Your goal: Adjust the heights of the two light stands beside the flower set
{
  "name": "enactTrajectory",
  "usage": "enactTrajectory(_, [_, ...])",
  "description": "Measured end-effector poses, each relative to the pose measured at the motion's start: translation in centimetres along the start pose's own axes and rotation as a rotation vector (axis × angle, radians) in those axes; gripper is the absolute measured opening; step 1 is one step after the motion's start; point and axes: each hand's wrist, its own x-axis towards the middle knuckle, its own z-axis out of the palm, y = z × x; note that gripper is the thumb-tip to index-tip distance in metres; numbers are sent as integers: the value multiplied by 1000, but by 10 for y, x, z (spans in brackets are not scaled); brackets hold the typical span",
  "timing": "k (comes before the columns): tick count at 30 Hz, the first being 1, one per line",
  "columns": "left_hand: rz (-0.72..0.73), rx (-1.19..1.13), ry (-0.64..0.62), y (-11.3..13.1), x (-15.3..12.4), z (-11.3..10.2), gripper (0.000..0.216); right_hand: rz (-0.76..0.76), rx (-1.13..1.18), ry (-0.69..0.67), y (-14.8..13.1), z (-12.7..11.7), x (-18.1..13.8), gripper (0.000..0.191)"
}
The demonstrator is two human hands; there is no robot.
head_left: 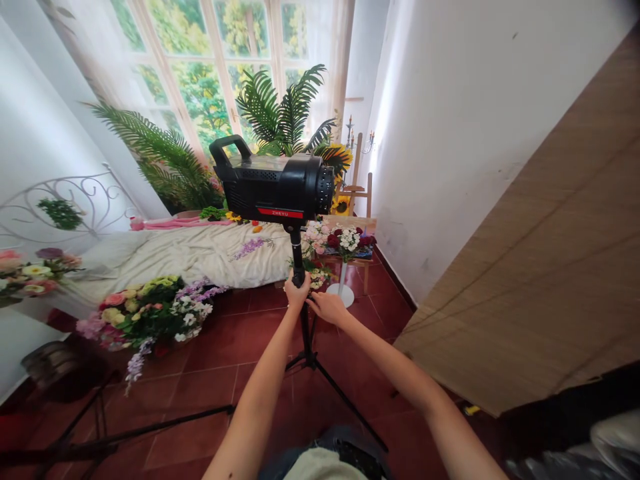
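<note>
A black studio light [273,187] with a top handle and a red label sits level on a black light stand [306,333]. My left hand [298,289] is wrapped round the stand's pole just below the light. Slightly lower and to the right, my right hand [327,307] has its fingers closed at the pole's side, against the collar. Whether a knob lies between those fingers is hidden. The stand's tripod legs spread on the red tiled floor [210,353].
A bed [220,250] with cream bedding lies behind the light. A flower bunch [150,310] is at left, above a dark tripod leg [170,421]. Potted palms [283,110] stand by the window. A wooden easel [357,180] and a large brown panel [540,267] are at right.
</note>
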Motion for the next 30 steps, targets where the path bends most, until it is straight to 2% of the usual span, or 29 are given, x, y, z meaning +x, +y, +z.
enactTrajectory(7, [-2,-4,-13,1,0,-2,26,52,68,22,-2,8,-1,48])
enactTrajectory(11, [6,-20,-6,0,0,-2,25,142,285,63,-2,25,4,50])
enactTrajectory(13, [6,-18,-18,-1,0,-3,24,198,531,54,-3,36,8,53])
enactTrajectory(16, [14,-8,-26,-2,0,-4,24,338,1070,-41,-8,49,14,55])
enactTrajectory(19, [12,-13,-39,-3,0,-4,24,470,1588,-113,-15,54,17,48])
enactTrajectory(22, [-10,-28,-42,-3,0,-2,24,490,1867,-100,-21,54,19,39])
enactTrajectory(26, [1,-34,-36,-1,0,-2,23,474,1888,-22,-25,55,20,36])
enactTrajectory(30, [21,-1,-63,2,0,-6,22,393,1746,4,-24,57,23,35])
